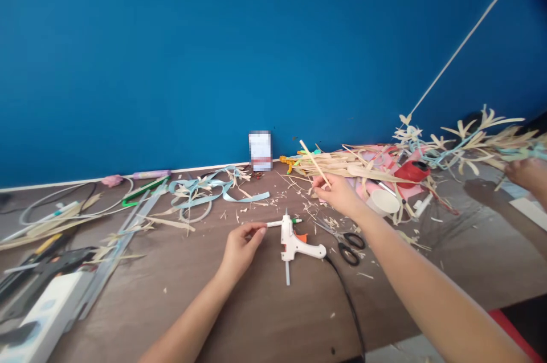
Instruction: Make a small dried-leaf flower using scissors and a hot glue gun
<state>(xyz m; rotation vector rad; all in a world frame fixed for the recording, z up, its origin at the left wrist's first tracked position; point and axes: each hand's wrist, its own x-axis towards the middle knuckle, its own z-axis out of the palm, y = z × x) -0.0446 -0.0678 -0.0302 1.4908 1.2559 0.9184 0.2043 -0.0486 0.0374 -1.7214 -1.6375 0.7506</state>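
Observation:
Near the middle of the table, my left hand [244,244] pinches one end of a slim white pen-like stick [274,224]. The stick crosses the front of a white glue gun [290,240], and a green end shows on the gun's far side. The gun lies on its side, with an orange trigger and a clear glue stick poking from its back. Above the table, my right hand [339,196] is closed on a pale, flat strip [314,162] that points up and left. Black-handled scissors [350,246] lie just below that hand.
A white power strip [51,311] and a clear ruler [122,246] lie at left. Light blue ribbon [200,198] is left of centre. Pale strips [342,166] and a red roll [411,174] pile up at right. Another person's hand [530,178] is at the right edge.

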